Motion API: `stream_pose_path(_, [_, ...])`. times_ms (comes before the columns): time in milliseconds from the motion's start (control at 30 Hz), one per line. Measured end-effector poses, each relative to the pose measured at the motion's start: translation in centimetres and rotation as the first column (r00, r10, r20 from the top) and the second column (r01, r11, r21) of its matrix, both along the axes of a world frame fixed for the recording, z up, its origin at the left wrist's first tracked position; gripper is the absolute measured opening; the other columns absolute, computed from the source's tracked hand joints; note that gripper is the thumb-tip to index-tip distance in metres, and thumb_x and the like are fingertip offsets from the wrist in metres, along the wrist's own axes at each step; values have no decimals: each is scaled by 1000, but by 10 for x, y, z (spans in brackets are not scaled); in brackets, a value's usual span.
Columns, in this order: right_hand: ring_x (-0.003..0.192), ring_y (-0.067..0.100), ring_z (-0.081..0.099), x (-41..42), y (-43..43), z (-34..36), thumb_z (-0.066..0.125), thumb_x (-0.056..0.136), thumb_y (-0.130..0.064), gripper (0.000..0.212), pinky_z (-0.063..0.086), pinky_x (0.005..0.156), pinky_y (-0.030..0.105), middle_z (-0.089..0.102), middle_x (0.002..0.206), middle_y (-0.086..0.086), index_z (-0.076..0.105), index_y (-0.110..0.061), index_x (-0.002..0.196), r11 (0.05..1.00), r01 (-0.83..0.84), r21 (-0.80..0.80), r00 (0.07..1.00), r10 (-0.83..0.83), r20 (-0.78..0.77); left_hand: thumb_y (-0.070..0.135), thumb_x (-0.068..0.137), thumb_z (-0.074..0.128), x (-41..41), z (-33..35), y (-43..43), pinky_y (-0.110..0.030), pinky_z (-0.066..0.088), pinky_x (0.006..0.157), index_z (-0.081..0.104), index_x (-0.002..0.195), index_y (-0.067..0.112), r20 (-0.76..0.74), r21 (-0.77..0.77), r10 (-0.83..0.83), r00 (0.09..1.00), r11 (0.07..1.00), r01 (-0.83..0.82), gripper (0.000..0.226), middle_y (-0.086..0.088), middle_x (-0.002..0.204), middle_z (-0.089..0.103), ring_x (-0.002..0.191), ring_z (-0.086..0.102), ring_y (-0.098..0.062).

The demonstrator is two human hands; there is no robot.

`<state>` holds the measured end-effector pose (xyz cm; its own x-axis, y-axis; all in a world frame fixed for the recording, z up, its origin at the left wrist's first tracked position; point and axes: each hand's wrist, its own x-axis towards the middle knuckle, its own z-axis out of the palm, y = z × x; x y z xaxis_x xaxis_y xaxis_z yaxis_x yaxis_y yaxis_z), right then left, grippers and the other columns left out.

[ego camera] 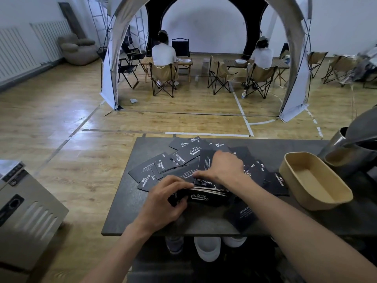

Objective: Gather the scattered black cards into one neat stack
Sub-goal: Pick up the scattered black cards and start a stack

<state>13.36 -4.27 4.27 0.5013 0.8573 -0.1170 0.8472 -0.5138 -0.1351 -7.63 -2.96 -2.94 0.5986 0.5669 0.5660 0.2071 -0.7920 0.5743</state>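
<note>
Left hand (163, 201) low over the near middle of the table (126, 211), forearm in from the near edge, wrist bent inward. Fingers curled, thumb and fingertips pinching the left end of the stack (206, 196).

Right hand (222, 168) just beyond the stack, palm down, forearm slanting in from the near right corner. Fingers bent over the far part of a loose card (205, 166), thumb stretched left along its near end, apparently clamping that card. Contact under the palm hidden.

Stack between the two hands, near the table's middle, closer to the near edge than the far one. Long axis left to right, roughly parallel to the near edge. Printed black face toward the camera, white logo upside down, pale card edges showing along the far side. Left end covered by fingers, right end partly lost in shadow under the right wrist.

Loose card with its long axis far to near, lettering running along it.

Scattered cards (183, 156) fanned at mixed angles from the table's middle to the far edge, overlapping, some tucked under the right hand and forearm. Count impossible to tell. One single card (241, 217) near the near edge, blurred, text barely legible.

Beige tray (314, 180) toward the right edge. Metal vessel (350, 152) at the far right corner, cut off by the frame.
</note>
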Motion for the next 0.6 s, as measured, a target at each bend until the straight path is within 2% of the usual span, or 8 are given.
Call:
stream_pose_path(100, [103,27,68,0,2,4,82,67,-57,61,47,74,31,70,104,4,63,-14,106,999,42,-11,997,-43,-60,3,80,81,-1,-1,1,-27,57,89,76,117,18,15,0,-6,1000,1000,6,41,5,111,69,104,66,-7])
stream_pose_path(200, [74,19,74,24,0,9,84,74,-31,32,53,63,27,77,80,4,70,-8,92,998,61,26,948,-50,-313,8,82,80,-1,0,0,-29,58,88,75,119,18,17,-9,-9,1000,1000,9,39,5,113,69,106,66,-6])
stream_pose_path(300, [53,10,65,52,-13,19,77,88,-16,17,49,47,23,77,80,10,74,-4,100,981,146,130,716,-14,-698,8,83,79,-1,0,0,-32,59,88,75,119,18,21,-12,-17,1000,1000,17,38,5,114,69,106,66,-8])
stream_pose_path(367, [58,15,64,69,-23,28,71,94,-13,12,54,52,25,71,81,16,72,-3,102,950,228,212,544,56,-837,6,82,81,-1,0,0,-31,58,89,74,119,19,19,-16,-17,1000,1000,17,39,6,116,68,107,66,-8])
stream_pose_path(400, [62,17,66,76,-28,33,69,95,-11,10,58,56,26,71,82,17,72,-3,101,939,244,243,493,96,-865,6,82,81,-1,1,-1,-30,58,90,74,119,19,14,-16,-15,1000,1000,15,40,7,118,66,110,65,-8])
stream_pose_path(467, [65,18,73,88,-35,38,64,99,-10,10,60,58,26,75,81,16,71,-4,102,926,210,312,494,175,-852,4,80,82,0,2,-1,-27,56,94,74,116,18,8,-11,-13,1000,1000,13,39,6,126,62,116,63,-7])
stream_pose_path(533, [69,22,77,95,-37,39,58,103,-15,17,58,56,25,77,78,12,70,-3,104,915,97,391,595,261,-760,0,79,82,2,2,-1,-26,54,97,73,113,15,18,-17,-27,999,999,27,38,2,134,58,121,63,-10])
stream_pose_path(600, [74,23,78,98,-38,40,51,106,-13,20,56,54,24,79,83,6,70,-8,110,896,37,442,635,321,-703,-3,78,82,3,3,-1,-27,53,100,72,111,13,28,-29,-50,998,998,50,38,0,139,56,122,63,-13])
